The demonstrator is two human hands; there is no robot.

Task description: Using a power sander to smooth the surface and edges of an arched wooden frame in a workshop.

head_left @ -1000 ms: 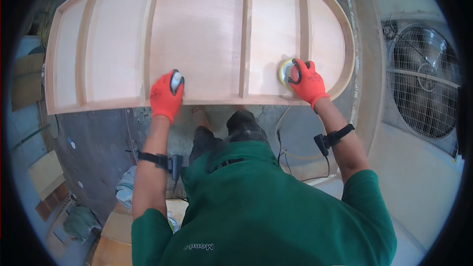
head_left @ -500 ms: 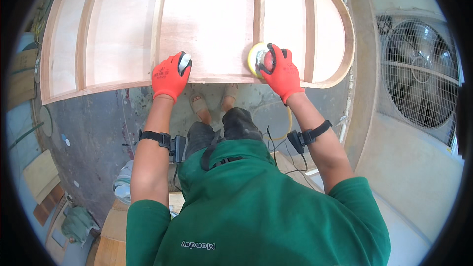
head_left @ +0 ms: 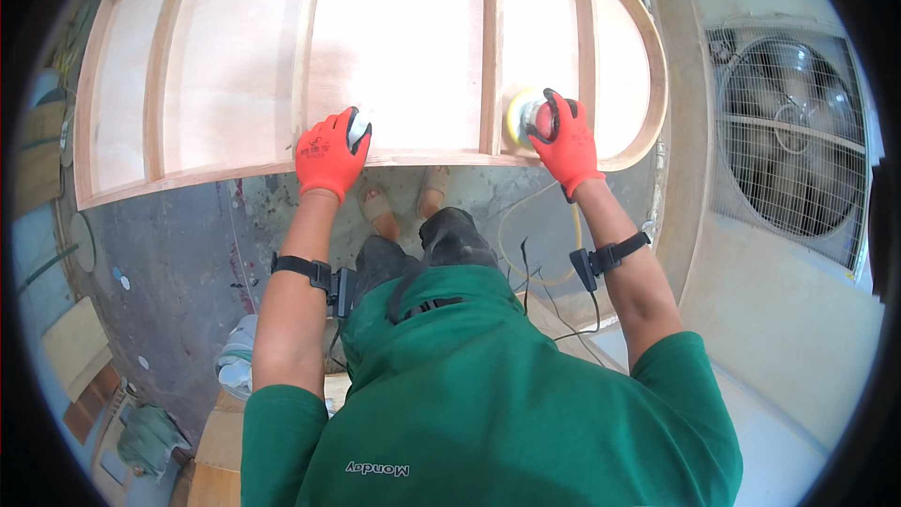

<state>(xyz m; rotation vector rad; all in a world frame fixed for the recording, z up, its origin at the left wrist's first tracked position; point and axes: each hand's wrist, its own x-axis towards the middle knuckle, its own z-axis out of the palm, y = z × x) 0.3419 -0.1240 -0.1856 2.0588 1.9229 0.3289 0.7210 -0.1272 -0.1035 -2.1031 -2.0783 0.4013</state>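
A long pale wooden frame [head_left: 404,158] with a rounded right end lies in front of me, crossed by several ribs over a thin panel [head_left: 394,56]. My right hand [head_left: 570,145], in a red and black glove, is wrapped round a palm sander [head_left: 517,120] with a yellow pad and a red top. The sander sits inside the frame's near edge, between two ribs toward the rounded end. My left hand [head_left: 330,152], gloved alike, is closed on a small white object [head_left: 358,127] at the near edge. Its kind cannot be made out, as the fingers cover most of it.
A yellowish hose [head_left: 507,242] loops below the right hand. Beyond the rounded end, a large fan behind a wire grille [head_left: 796,136] stands by the wall. At lower left are a white bucket-like container [head_left: 237,357], a green cloth [head_left: 150,439] and boards [head_left: 73,347].
My right hand has carried the sander rightward, from beside a rib into the bay to its right. My left hand, still closed on the white object, has shifted slightly right and nearer me.
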